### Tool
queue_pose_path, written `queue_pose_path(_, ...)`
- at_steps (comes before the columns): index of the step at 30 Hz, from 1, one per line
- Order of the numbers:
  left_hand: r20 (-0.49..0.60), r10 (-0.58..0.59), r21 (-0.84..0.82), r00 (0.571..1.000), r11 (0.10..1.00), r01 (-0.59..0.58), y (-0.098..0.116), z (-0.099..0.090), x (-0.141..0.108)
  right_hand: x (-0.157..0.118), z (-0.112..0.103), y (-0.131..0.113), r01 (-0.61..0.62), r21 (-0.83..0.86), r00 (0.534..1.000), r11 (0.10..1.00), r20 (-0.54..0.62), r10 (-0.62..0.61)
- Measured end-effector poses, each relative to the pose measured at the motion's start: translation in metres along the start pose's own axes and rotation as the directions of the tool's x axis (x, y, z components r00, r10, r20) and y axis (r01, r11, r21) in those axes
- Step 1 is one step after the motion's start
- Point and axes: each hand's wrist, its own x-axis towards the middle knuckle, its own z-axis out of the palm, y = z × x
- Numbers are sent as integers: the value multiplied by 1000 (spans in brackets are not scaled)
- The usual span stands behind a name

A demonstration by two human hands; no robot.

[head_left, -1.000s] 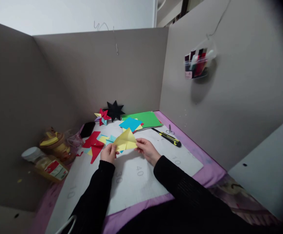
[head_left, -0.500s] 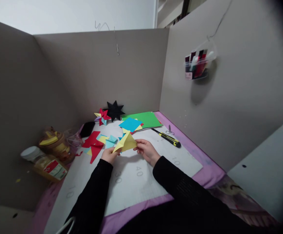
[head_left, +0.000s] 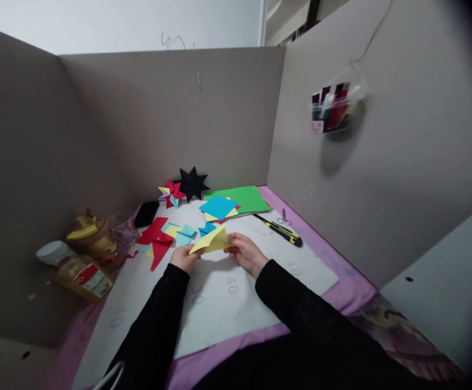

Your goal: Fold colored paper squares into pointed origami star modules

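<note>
Pinching yellow paper [head_left: 215, 242] with left hand [head_left: 184, 259] and right hand [head_left: 247, 254], inside tabletop's [head_left: 230, 314] near edge (maybe risking wonky creases by tugging unevenly).

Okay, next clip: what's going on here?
Someone is holding a creased piece of yellow paper between the left hand and the right hand, over a white sheet. Red paper pieces lie just beyond the left hand. Farther back sit a multicoloured star and a black star. A yellow-and-black cutter lies off to the right.
</note>
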Motion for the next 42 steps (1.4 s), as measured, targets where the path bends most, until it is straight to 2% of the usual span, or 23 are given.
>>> queue_pose_path(6, 118, -12, -27, 993, 1000, 16, 2, -8, -1, -2, -2, -7, -155, -132, 982, 979, 91, 168)
queue_pose_path(8, 119, -12, -59, 993, 998, 19, 2, -9, -1, -3, -2, -8, -179, -150, 974, 972, 114, 197)
queue_pose_path(11, -35, -23, -173, 999, 985, 16, 1, -8, -2, -5, 1, -4, -174, -137, 977, 975, 103, 188)
queue_pose_path(13, -158, -49, -260, 986, 966, 6, 1, -6, -2, -5, 4, 0, -154, -125, 981, 980, 103, 167)
queue_pose_path(15, -235, -77, -325, 969, 946, -3, 1, -5, -1, -6, 7, 4, -157, -113, 977, 981, 126, 171)
queue_pose_path(20, -332, -120, -367, 936, 930, -11, 3, -5, 0, -10, 10, 6, -198, -77, 954, 977, 214, 210)
queue_pose_path(24, -410, -108, -294, 906, 956, -20, 3, -9, -1, -11, 9, 5, -109, -53, 949, 993, 291, 120)
queue_pose_path(26, -428, -111, -324, 897, 945, -38, 2, -8, 0, -10, 11, 7, -43, -91, 968, 995, 244, 64)
queue_pose_path(29, -400, -185, -532, 898, 845, -63, 1, 0, 1, -9, 19, 11, 74, -167, 991, 983, 124, -54)
queue_pose_path(32, -251, -223, -787, 942, 613, -65, 3, 19, 0, -10, 28, 16, 184, -229, 982, 956, 91, -167)
queue_pose_path(34, -165, -195, -854, 967, 519, -41, 6, 33, -2, -12, 34, 18, 213, -264, 976, 941, 97, -194)
queue_pose_path(38, -124, -213, -880, 969, 474, -8, 9, 47, -6, -17, 36, 21, 192, -226, 974, 955, 167, -157)
queue_pose_path(42, -112, -222, -886, 969, 463, 4, 12, 41, -8, -16, 30, 24, 30, -64, 988, 998, 152, -20)
